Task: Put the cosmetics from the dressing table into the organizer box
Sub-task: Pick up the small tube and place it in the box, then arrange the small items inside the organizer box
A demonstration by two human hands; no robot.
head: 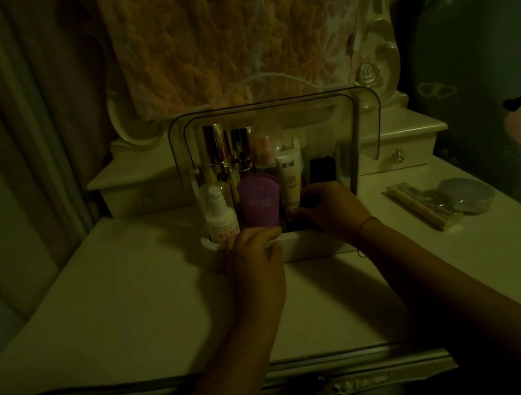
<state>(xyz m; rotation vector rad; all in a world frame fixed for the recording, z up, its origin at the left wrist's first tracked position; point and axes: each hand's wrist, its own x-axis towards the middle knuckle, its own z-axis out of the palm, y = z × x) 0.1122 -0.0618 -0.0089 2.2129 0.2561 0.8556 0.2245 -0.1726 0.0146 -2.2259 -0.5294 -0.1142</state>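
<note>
The white organizer box point(316, 243) stands at the middle back of the dressing table point(132, 307), its clear lid point(361, 124) raised. Inside stand a white pump bottle point(220, 216), a purple tube point(261, 204), a cream BB tube point(291, 179), gold lipsticks point(229, 148) and a dark item point(322, 169). My left hand point(253, 251) rests on the box's front rim below the purple tube, fingers curled over the edge. My right hand point(330, 207) reaches into the box's front right part, its fingers closed around a small dark object that is mostly hidden.
On the table's right lie a flat stick-like packet point(420, 205) and a round clear-lidded container point(469, 193). Small drawers point(398, 155) flank the box at the back. A cloth-covered mirror point(223, 36) rises behind. A curtain point(15, 136) hangs on the left.
</note>
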